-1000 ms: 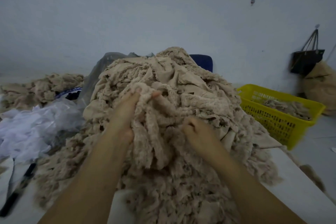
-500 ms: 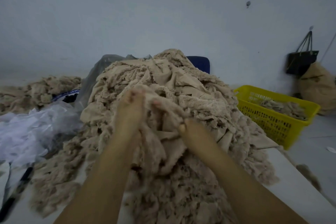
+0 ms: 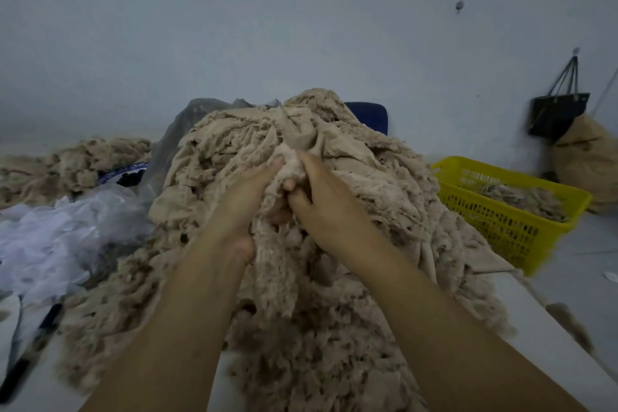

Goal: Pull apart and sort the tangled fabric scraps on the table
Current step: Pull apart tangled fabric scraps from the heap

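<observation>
Left hand (image 3: 249,197) and right hand (image 3: 326,201) both grip one scrap (image 3: 289,164) atop the pile (image 3: 384,184), close together, probably to tear it free; fingertips buried.

Where everything sits on my feed

Main scrap pile (image 3: 384,184) fills the middle of the table (image 3: 551,344). A smaller heap (image 3: 77,164) and plastic sheeting (image 3: 60,244) sit to its left. There's a basket (image 3: 501,227) holding scraps off the table's right edge, and a bag (image 3: 555,117) on the wall behind it.
</observation>
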Demonstrator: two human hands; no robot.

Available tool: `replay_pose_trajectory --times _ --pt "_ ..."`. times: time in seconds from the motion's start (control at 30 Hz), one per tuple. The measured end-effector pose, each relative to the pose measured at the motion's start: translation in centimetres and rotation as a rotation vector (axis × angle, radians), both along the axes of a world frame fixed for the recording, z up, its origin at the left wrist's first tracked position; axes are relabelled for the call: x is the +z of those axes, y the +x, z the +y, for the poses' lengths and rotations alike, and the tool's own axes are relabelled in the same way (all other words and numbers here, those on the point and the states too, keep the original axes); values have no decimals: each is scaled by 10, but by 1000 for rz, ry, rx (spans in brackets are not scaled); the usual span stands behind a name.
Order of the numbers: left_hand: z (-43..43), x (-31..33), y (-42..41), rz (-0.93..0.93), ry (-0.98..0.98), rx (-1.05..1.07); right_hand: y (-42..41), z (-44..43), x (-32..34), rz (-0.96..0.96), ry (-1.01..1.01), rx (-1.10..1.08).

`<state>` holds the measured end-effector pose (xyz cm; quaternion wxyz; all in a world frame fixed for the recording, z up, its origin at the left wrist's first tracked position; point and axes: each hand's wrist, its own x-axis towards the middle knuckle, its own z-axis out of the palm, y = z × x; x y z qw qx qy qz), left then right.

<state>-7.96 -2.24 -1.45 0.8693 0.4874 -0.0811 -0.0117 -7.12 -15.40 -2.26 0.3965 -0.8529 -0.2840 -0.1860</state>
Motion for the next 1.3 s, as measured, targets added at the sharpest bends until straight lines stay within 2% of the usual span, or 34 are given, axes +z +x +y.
replay_pose_trajectory --times 0.1,0.23,0.37,0.43,0.5,0.57,0.6,0.7,0.73,0.83,0.9,0.97,1.07,1.17,1.23,1.3 --pt "5 3 -3 -89 -105 -39 13 -9 -20 45 -2 -92" --pt "29 8 -5 -122 -316 102 29 -62 -85 391 -138 -355" --pt "47 20 2 -162 -375 191 38 -94 -100 618 32 -490" --pt "40 26 2 -162 -237 226 38 -86 -84 614 -44 -433" --pt "22 25 -3 -103 -38 276 31 -69 -60 464 -95 -332" --pt "4 12 -6 -66 125 298 17 -49 -36 308 54 -237" --pt "-5 5 -7 -87 222 288 8 -40 -26 310 198 -161" --pt "-27 -11 -11 -194 519 178 -5 -25 -18 521 511 149" --pt "-33 -14 -14 -251 607 124 -5 -24 -21 588 611 193" --pt "-42 -26 -19 -328 791 70 0 -37 -24 709 838 50" --pt "-39 -33 -16 -267 790 187 3 -49 -24 811 962 32" --pt "-35 -37 -8 -190 765 290 4 -56 -22 928 1055 188" --pt "-36 -43 3 -200 806 174 0 -62 -18 1069 1018 415" --pt "-42 -42 8 -198 795 91 -2 -68 -12 1118 1016 556" --pt "-36 -39 5 -165 760 104 -1 -74 -10 1093 1100 543" --pt "-27 -34 4 -96 691 61 2 -83 -9 1034 1220 441"
